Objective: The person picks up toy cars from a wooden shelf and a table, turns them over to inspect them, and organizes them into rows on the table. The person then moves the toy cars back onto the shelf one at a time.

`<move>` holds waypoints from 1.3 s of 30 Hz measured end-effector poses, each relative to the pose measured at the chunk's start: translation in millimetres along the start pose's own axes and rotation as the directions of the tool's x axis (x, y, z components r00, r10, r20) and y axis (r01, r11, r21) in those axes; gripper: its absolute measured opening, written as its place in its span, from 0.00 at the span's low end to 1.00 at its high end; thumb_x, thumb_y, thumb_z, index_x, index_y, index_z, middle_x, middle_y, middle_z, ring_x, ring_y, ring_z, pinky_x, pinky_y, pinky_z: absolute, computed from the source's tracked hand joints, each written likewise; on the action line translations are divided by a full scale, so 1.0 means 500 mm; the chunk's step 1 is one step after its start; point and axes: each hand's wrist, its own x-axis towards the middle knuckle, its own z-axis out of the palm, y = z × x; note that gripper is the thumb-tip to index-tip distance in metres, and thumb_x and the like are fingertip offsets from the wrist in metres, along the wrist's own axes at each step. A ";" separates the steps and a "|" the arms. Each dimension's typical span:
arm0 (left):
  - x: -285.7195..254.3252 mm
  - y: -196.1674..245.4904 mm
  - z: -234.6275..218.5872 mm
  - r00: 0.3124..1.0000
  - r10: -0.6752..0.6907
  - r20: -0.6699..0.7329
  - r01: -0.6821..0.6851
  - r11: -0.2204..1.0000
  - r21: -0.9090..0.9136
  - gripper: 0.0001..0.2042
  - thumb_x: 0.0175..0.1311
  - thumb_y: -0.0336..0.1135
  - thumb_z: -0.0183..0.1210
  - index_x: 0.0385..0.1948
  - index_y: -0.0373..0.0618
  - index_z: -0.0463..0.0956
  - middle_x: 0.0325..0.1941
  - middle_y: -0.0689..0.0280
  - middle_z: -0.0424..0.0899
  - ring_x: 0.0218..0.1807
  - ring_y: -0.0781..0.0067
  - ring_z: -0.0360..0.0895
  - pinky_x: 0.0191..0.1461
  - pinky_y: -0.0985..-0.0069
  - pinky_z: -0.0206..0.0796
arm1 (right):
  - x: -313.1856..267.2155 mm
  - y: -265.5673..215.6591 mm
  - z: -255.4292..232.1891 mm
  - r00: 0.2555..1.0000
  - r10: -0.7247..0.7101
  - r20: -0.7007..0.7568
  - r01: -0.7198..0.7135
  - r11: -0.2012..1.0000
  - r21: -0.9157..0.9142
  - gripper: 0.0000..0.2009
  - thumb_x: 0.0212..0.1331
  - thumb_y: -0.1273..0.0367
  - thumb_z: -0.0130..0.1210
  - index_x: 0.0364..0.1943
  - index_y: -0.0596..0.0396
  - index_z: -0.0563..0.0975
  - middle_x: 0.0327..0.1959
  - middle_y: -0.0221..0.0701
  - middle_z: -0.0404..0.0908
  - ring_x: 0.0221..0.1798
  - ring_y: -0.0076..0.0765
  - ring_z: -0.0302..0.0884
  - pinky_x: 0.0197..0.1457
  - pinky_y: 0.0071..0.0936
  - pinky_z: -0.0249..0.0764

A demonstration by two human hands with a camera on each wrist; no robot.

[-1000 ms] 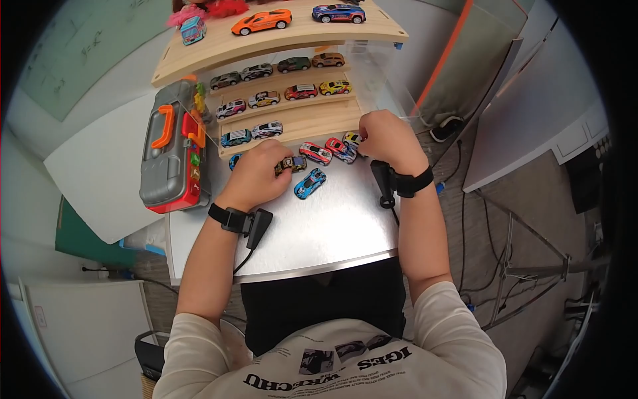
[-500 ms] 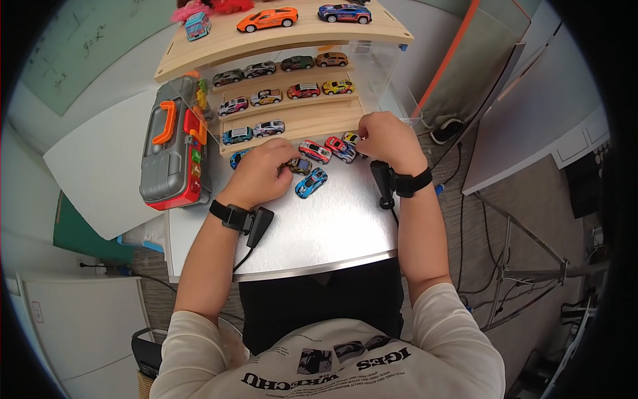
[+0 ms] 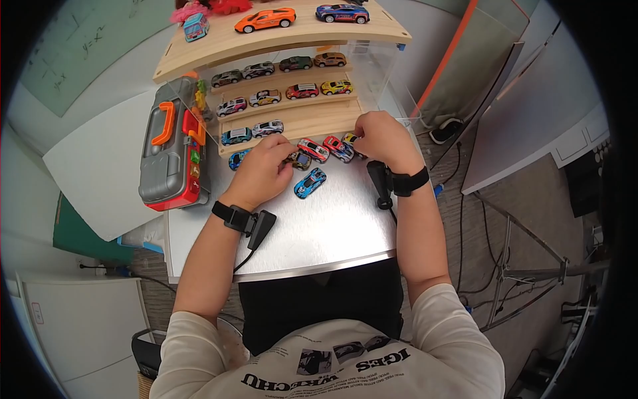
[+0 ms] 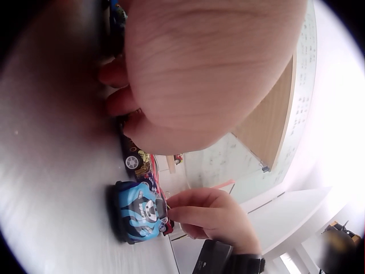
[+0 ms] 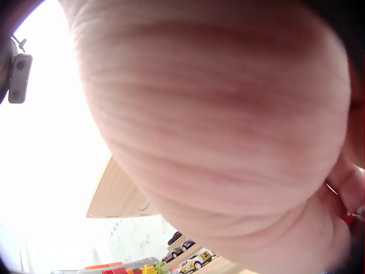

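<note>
My left hand [image 3: 260, 171] holds the left end of a black-and-gold toy car [image 3: 302, 161] on the metal table. Its curled fingers partly hide that car, and they show from below in the left wrist view. At the right of the row, my right hand [image 3: 387, 141] pinches a yellow toy car [image 3: 349, 138], mostly covered by the fingers. Between the hands are a red-and-white toy car [image 3: 313, 149] and a red-and-blue one [image 3: 339, 149]. A light-blue toy car [image 3: 310, 183] lies nearer me. Another blue car [image 3: 236, 159] sits left of my left hand.
Behind the hands, a stepped wooden display [image 3: 319, 122] with clear side panels bears several toy cars. Its top board [image 3: 299, 38] carries an orange car [image 3: 266, 20] and a blue one [image 3: 342, 13]. A grey toolbox [image 3: 163, 153] stands at left. The metal table's front edge [image 3: 299, 272] is near my body.
The black-and-gold car has shifted right, towards the red-and-white car, with my left hand at it. My right hand has stayed almost in place at the yellow car.
</note>
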 end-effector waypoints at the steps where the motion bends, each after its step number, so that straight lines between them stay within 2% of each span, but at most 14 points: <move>1: 0.000 -0.002 0.001 1.000 0.009 -0.015 -0.009 1.000 0.010 0.16 0.58 0.23 0.61 0.49 0.37 0.84 0.49 0.57 0.83 0.43 0.57 0.82 0.47 0.67 0.76 | -0.001 -0.003 -0.004 1.000 -0.001 0.000 0.001 1.000 0.000 0.10 0.46 0.72 0.65 0.34 0.61 0.87 0.34 0.47 0.87 0.39 0.54 0.87 0.45 0.41 0.82; 7: 0.000 -0.002 0.002 0.999 -0.011 -0.035 0.012 1.000 0.023 0.14 0.59 0.23 0.61 0.48 0.37 0.83 0.50 0.57 0.83 0.45 0.56 0.83 0.49 0.67 0.76 | -0.004 -0.012 -0.012 0.995 0.077 0.067 -0.079 0.996 0.030 0.10 0.48 0.70 0.65 0.34 0.61 0.88 0.32 0.46 0.88 0.37 0.53 0.88 0.45 0.41 0.83; 10: -0.001 -0.003 0.004 0.999 -0.016 -0.040 0.017 1.000 0.018 0.14 0.60 0.23 0.61 0.48 0.37 0.83 0.50 0.57 0.83 0.46 0.56 0.83 0.49 0.67 0.76 | 0.000 -0.010 0.003 0.999 -0.021 -0.032 0.020 0.999 -0.037 0.11 0.50 0.69 0.66 0.35 0.62 0.87 0.31 0.47 0.88 0.36 0.53 0.88 0.45 0.40 0.83; 13: -0.001 -0.005 0.005 0.999 -0.007 -0.052 0.009 1.000 0.029 0.14 0.60 0.22 0.61 0.48 0.37 0.83 0.50 0.57 0.83 0.44 0.57 0.83 0.49 0.67 0.76 | 0.004 -0.008 0.005 0.998 0.048 0.029 -0.048 0.999 -0.007 0.09 0.50 0.68 0.65 0.33 0.55 0.88 0.35 0.44 0.88 0.42 0.54 0.88 0.47 0.45 0.84; 18: -0.004 -0.008 0.008 0.995 -0.058 -0.087 0.062 0.997 0.036 0.15 0.59 0.22 0.62 0.49 0.37 0.83 0.51 0.57 0.83 0.38 0.64 0.83 0.44 0.71 0.76 | 0.010 -0.008 0.012 0.995 0.036 -0.090 -0.027 0.995 0.092 0.11 0.53 0.65 0.64 0.36 0.55 0.88 0.36 0.44 0.89 0.41 0.55 0.88 0.48 0.46 0.84; 20: -0.004 0.000 0.005 0.988 -0.110 -0.109 0.107 0.994 -0.034 0.15 0.57 0.23 0.62 0.48 0.36 0.83 0.51 0.55 0.82 0.43 0.54 0.83 0.47 0.65 0.78 | 0.012 -0.017 0.011 0.991 0.031 -0.134 -0.012 0.990 0.138 0.10 0.55 0.65 0.63 0.35 0.56 0.88 0.36 0.44 0.89 0.41 0.55 0.87 0.48 0.46 0.83; 24: 0.000 0.020 -0.008 0.965 -0.182 -0.188 0.181 0.983 -0.025 0.15 0.56 0.24 0.62 0.47 0.38 0.83 0.50 0.57 0.83 0.36 0.55 0.83 0.42 0.67 0.78 | 0.016 -0.025 0.011 0.969 -0.017 -0.248 0.072 0.974 0.215 0.10 0.58 0.65 0.60 0.33 0.57 0.87 0.35 0.45 0.88 0.40 0.55 0.86 0.46 0.46 0.82; 26: 0.004 0.018 -0.013 0.916 -0.215 -0.338 0.237 0.971 0.024 0.13 0.56 0.24 0.63 0.44 0.39 0.84 0.46 0.56 0.86 0.33 0.53 0.83 0.39 0.64 0.77 | 0.015 -0.030 0.014 0.958 -0.022 -0.287 0.096 0.964 0.247 0.10 0.58 0.65 0.60 0.32 0.57 0.87 0.34 0.45 0.87 0.39 0.55 0.86 0.45 0.47 0.82; 27: 0.004 0.008 -0.013 0.920 -0.210 -0.332 0.231 0.973 0.026 0.13 0.56 0.24 0.63 0.44 0.39 0.84 0.46 0.56 0.86 0.33 0.53 0.83 0.39 0.64 0.77 | 0.014 -0.032 0.016 0.946 -0.032 -0.323 0.127 0.953 0.276 0.10 0.58 0.65 0.60 0.31 0.57 0.87 0.33 0.45 0.86 0.39 0.55 0.85 0.44 0.47 0.82; 29: 0.002 -0.018 -0.011 0.886 -0.094 -0.455 0.204 0.958 0.200 0.08 0.56 0.25 0.62 0.38 0.38 0.84 0.38 0.56 0.87 0.27 0.63 0.80 0.37 0.69 0.76 | 0.018 -0.030 0.025 0.927 -0.069 -0.369 0.173 0.951 0.257 0.10 0.58 0.65 0.59 0.30 0.57 0.86 0.31 0.44 0.86 0.38 0.55 0.85 0.43 0.47 0.81; 33: -0.002 -0.025 -0.018 0.909 -0.052 -0.413 0.191 0.934 0.302 0.05 0.57 0.27 0.63 0.33 0.39 0.84 0.36 0.54 0.87 0.33 0.53 0.84 0.40 0.62 0.77 | 0.022 -0.028 0.038 0.879 -0.171 -0.445 0.295 0.929 0.224 0.09 0.60 0.67 0.60 0.31 0.59 0.86 0.28 0.44 0.84 0.33 0.53 0.83 0.39 0.42 0.79; 35: -0.003 -0.012 -0.022 0.904 -0.186 -0.386 0.327 0.882 0.340 0.06 0.58 0.31 0.63 0.32 0.39 0.84 0.37 0.52 0.87 0.39 0.47 0.85 0.44 0.56 0.77 | 0.023 -0.027 0.041 0.880 -0.167 -0.444 0.289 0.931 0.222 0.09 0.60 0.66 0.60 0.30 0.58 0.85 0.28 0.44 0.84 0.33 0.53 0.83 0.39 0.42 0.79; 36: -0.004 -0.003 -0.026 0.913 -0.172 -0.371 0.310 0.883 0.354 0.06 0.58 0.31 0.63 0.32 0.39 0.84 0.37 0.52 0.87 0.39 0.47 0.85 0.44 0.56 0.77 | 0.022 -0.028 0.041 0.883 -0.185 -0.430 0.298 0.931 0.210 0.09 0.60 0.66 0.60 0.30 0.58 0.85 0.29 0.44 0.84 0.33 0.54 0.83 0.39 0.43 0.79; 39: -0.005 0.037 -0.040 0.869 -0.367 -0.330 0.493 0.689 0.531 0.11 0.59 0.37 0.63 0.35 0.39 0.86 0.39 0.50 0.87 0.43 0.45 0.86 0.47 0.54 0.78 | 0.028 -0.023 0.054 0.891 -0.165 -0.423 0.272 0.940 0.206 0.10 0.60 0.66 0.58 0.29 0.57 0.85 0.29 0.43 0.85 0.35 0.54 0.84 0.41 0.45 0.80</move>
